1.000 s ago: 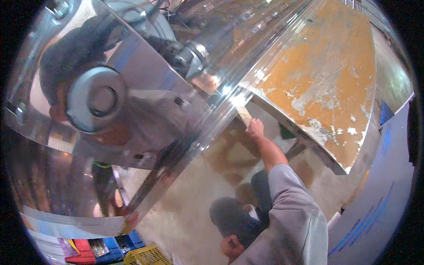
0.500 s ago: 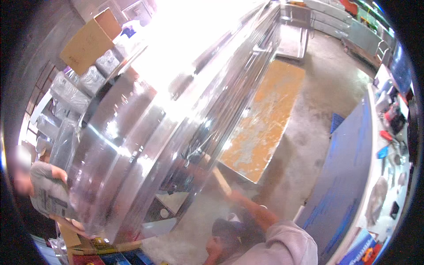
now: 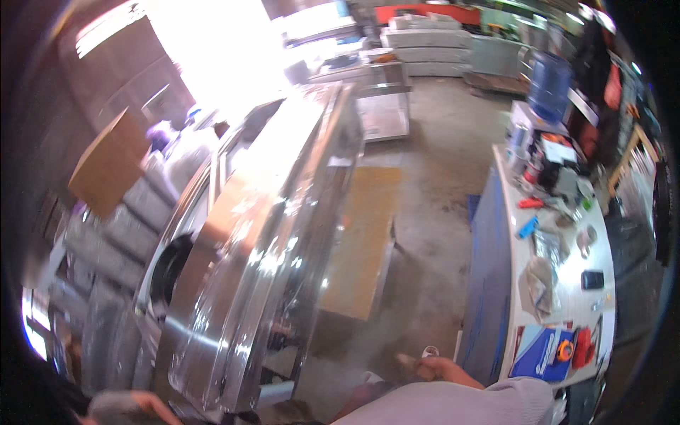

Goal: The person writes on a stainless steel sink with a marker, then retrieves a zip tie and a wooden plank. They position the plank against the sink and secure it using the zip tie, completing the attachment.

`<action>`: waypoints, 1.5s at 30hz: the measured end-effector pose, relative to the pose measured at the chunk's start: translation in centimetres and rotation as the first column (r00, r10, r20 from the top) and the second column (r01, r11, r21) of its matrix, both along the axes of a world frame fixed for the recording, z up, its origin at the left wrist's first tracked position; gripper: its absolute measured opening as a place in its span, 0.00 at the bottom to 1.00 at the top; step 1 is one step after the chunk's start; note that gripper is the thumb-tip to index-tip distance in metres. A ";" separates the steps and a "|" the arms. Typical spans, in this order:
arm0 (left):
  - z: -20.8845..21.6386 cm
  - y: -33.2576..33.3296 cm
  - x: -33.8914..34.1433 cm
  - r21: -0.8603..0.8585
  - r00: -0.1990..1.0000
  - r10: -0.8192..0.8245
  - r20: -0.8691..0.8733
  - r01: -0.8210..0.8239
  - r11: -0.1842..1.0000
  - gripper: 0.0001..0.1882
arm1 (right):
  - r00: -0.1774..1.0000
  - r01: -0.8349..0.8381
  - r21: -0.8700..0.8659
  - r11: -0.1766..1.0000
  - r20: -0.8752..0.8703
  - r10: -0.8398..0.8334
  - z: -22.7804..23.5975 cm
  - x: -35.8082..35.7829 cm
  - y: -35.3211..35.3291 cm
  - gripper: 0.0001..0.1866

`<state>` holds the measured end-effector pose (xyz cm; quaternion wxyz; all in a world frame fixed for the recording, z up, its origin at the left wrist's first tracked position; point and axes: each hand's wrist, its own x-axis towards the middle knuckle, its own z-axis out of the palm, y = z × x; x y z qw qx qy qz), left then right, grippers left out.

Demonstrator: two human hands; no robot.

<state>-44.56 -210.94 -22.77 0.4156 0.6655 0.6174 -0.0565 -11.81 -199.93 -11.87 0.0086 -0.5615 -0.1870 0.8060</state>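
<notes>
In front of me to the left lies a long stack of shiny metal-looking panels [image 3: 273,258] in clear plastic film. My left hand [image 3: 131,405] is low at its near left end, cut off by the picture edge. Something grey lies against that hand, and the blur hides how its fingers sit. My right hand [image 3: 432,368] reaches out right of the stack, above the floor and apart from the film. Its fingers are closed round a tan stick-like thing [image 3: 406,360], seen only at its end.
A white worktable [image 3: 528,280] with tools and a blue box stands to my right. A tan board [image 3: 363,241] lies low beyond the stack. Farther off are a water jug [image 3: 550,86] and a metal cart [image 3: 384,117]. A cardboard box [image 3: 110,164] rests on wrapped bundles at left.
My view has swung up and back. The film-wrapped stack looks farther off, and both hands sit lower in the picture. My right hand with the tan stick-like thing is now clear of the stack.
</notes>
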 end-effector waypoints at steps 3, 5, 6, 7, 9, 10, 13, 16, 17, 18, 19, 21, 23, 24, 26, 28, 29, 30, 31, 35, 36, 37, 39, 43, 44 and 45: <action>3.9 5.7 3.4 -0.089 0.985 0.018 0.169 -0.003 0.996 0.24 | 0.935 0.343 0.200 0.918 -0.172 -0.312 4.9 5.1 0.3 0.17; 8.4 10.7 6.9 -0.124 0.970 0.026 0.240 0.005 0.992 0.23 | 0.917 0.398 0.156 0.904 -0.049 -0.395 6.3 6.6 3.3 0.20; 11.1 13.1 8.8 -0.121 0.969 -0.007 0.248 0.038 0.992 0.22 | 0.910 0.372 0.107 0.922 0.152 -0.385 6.9 7.8 5.0 0.21; 13.7 15.8 10.6 -0.119 0.969 -0.044 0.243 0.074 0.990 0.21 | 0.898 0.386 0.127 0.914 0.173 -0.404 7.6 9.2 6.6 0.22; 18.6 20.6 13.6 -0.114 0.953 -0.002 0.304 0.039 0.993 0.19 | 0.851 0.464 0.177 0.868 0.184 -0.492 9.3 11.5 10.3 0.23; 20.6 22.6 15.1 -0.088 0.937 0.012 0.349 0.020 0.996 0.18 | 0.825 0.487 0.208 0.848 0.209 -0.525 10.4 12.4 12.2 0.23; 23.6 28.7 18.6 -0.048 0.941 0.102 0.322 -0.091 0.995 0.18 | 0.738 0.616 0.291 0.732 0.112 -0.666 13.6 14.1 18.2 0.22; 23.5 35.0 20.9 0.102 0.942 0.028 0.335 -0.065 0.993 0.15 | 0.698 0.680 0.318 0.660 -0.006 -0.716 16.5 16.4 23.9 0.23; 22.9 37.5 21.6 0.083 0.930 0.032 0.365 -0.067 0.994 0.16 | 0.689 0.692 0.343 0.635 -0.050 -0.723 17.3 17.2 25.9 0.22; 22.4 40.5 22.2 0.065 0.917 0.034 0.398 -0.065 0.996 0.17 | 0.676 0.706 0.370 0.604 -0.096 -0.731 18.1 18.1 28.2 0.21; 21.7 43.1 22.6 0.051 0.900 0.030 0.435 -0.057 0.997 0.17 | 0.658 0.716 0.400 0.573 -0.108 -0.746 18.9 18.9 30.2 0.20; 20.7 49.3 23.5 0.106 0.860 0.015 0.511 -0.081 0.991 0.17 | 0.621 0.731 0.509 0.454 -0.221 -0.752 20.9 19.7 34.3 0.22; 20.3 55.8 24.8 0.138 0.848 0.007 0.529 -0.094 0.986 0.17 | 0.657 0.713 0.564 0.418 -0.328 -0.678 23.6 21.4 38.0 0.28; 20.3 59.5 25.1 0.155 0.878 -0.002 0.479 -0.082 0.984 0.17 | 0.656 0.699 0.612 0.369 -0.345 -0.671 25.0 21.7 39.3 0.30; 20.8 66.4 25.7 0.238 0.850 -0.076 0.521 -0.060 0.969 0.16 | 0.666 0.664 0.700 0.263 -0.393 -0.634 27.6 22.0 42.8 0.34; 21.3 73.4 26.5 0.301 0.850 -0.127 0.512 -0.039 0.953 0.15 | 0.678 0.654 0.722 0.225 -0.429 -0.596 29.6 23.4 47.0 0.44; 21.4 76.6 26.8 0.310 0.857 -0.138 0.496 -0.026 0.951 0.15 | 0.688 0.642 0.741 0.196 -0.444 -0.575 30.2 24.2 48.7 0.44; 21.5 79.9 27.3 0.317 0.865 -0.151 0.479 -0.011 0.948 0.14 | 0.698 0.629 0.761 0.156 -0.465 -0.544 30.5 25.3 51.1 0.45; 21.5 83.1 28.1 0.334 0.857 -0.158 0.490 -0.016 0.943 0.14 | 0.662 0.614 0.783 0.100 -0.442 -0.605 30.3 26.4 53.9 0.47; 21.1 93.2 32.3 0.290 0.868 -0.034 0.495 -0.129 0.948 0.13 | 0.734 0.437 0.864 0.250 -0.181 -0.655 26.3 32.7 68.4 0.41; 21.1 95.8 33.8 0.279 0.864 0.026 0.502 -0.190 0.941 0.13 | 0.699 0.422 0.875 0.238 -0.146 -0.700 24.4 32.7 71.5 0.39; 21.4 98.7 35.0 0.318 0.876 0.013 0.482 -0.189 0.929 0.13 | 0.672 0.381 0.907 0.181 -0.137 -0.728 22.6 32.8 74.7 0.37; 22.3 103.8 37.1 0.398 0.904 0.017 0.428 -0.205 0.894 0.14 | 0.601 0.305 0.946 0.106 -0.105 -0.792 20.7 35.1 80.8 0.30; 25.4 113.6 38.8 0.409 0.859 0.114 0.498 -0.349 0.843 0.14 | 0.461 0.212 0.960 0.184 0.068 -0.885 19.2 40.4 93.4 0.32; 26.1 115.9 39.0 0.406 0.846 0.137 0.515 -0.381 0.831 0.14 | 0.448 0.163 0.959 0.232 0.138 -0.883 18.9 41.7 96.2 0.32; 26.7 118.6 39.5 0.400 0.842 0.168 0.513 -0.408 0.821 0.13 | 0.421 0.120 0.948 0.296 0.221 -0.880 18.6 43.1 99.2 0.32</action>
